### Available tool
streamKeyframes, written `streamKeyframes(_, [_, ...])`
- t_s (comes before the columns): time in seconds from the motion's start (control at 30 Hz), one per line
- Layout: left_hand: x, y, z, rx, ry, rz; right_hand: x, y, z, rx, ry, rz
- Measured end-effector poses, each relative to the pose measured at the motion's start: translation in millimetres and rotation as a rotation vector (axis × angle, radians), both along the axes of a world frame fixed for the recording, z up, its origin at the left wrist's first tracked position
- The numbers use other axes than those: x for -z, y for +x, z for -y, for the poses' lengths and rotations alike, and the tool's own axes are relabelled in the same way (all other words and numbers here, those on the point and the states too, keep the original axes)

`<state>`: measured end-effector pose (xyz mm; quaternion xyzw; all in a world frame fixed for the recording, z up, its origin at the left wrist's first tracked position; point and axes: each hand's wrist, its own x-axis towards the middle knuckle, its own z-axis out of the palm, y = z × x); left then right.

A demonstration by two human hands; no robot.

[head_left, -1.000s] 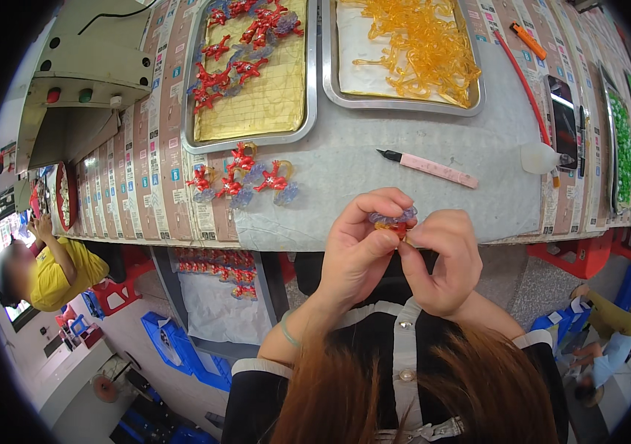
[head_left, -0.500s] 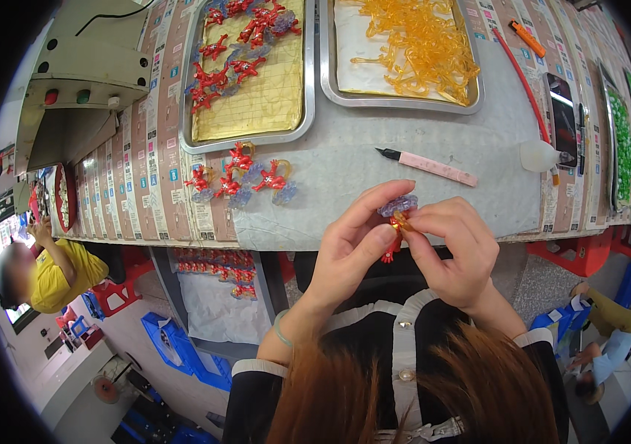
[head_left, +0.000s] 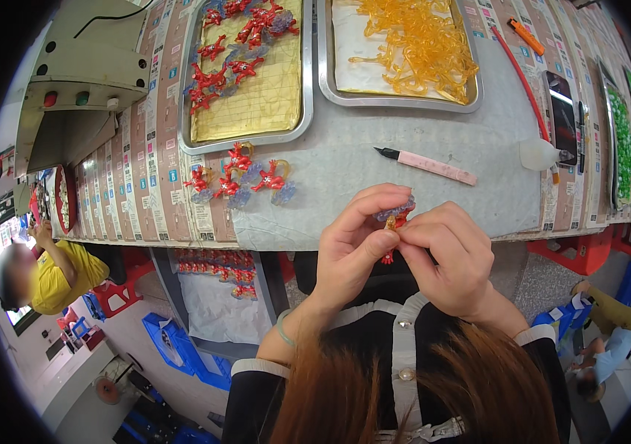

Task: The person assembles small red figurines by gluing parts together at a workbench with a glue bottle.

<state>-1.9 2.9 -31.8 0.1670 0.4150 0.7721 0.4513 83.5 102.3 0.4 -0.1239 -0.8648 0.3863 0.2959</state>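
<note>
Between my two hands, just past the table's near edge, is a small red toy figure (head_left: 398,220) with a translucent purple-blue part and an amber piece on it. My left hand (head_left: 360,248) pinches it between thumb and fingers. The fingertips of my right hand (head_left: 448,255) are closed at its amber piece and red body, partly hiding both. Several similar red figures (head_left: 228,183) with blue and amber parts lie on the table at the left. A pink-handled cutter (head_left: 434,166) with a dark tip lies beyond my hands.
A metal tray (head_left: 306,89) holds more red and blue figures; another tray (head_left: 404,102) holds amber pieces. On the right are a white bottle (head_left: 539,155), a phone (head_left: 561,111) and an orange knife (head_left: 526,37). An open drawer (head_left: 223,303) with figures sits below the table edge, left. Other people sit either side.
The figure has turned and tilted between my fingers. My right fingertips have shifted slightly left and down along it; my left hand has barely moved.
</note>
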Motion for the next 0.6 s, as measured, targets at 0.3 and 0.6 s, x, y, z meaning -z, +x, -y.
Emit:
streamKeyframes(0.3, [6.7, -1.7, 1.2, 0.006, 0.137, -0.031, -2.7, -1.6, 1.7, 0.007, -0.006, 0.001])
streamKeyframes(0.6, [-2.7, 1.0, -4.9, -0.097, -0.014, -0.123, 5.3, -3.5, 2.1, 0.015, 0.005, -0.036])
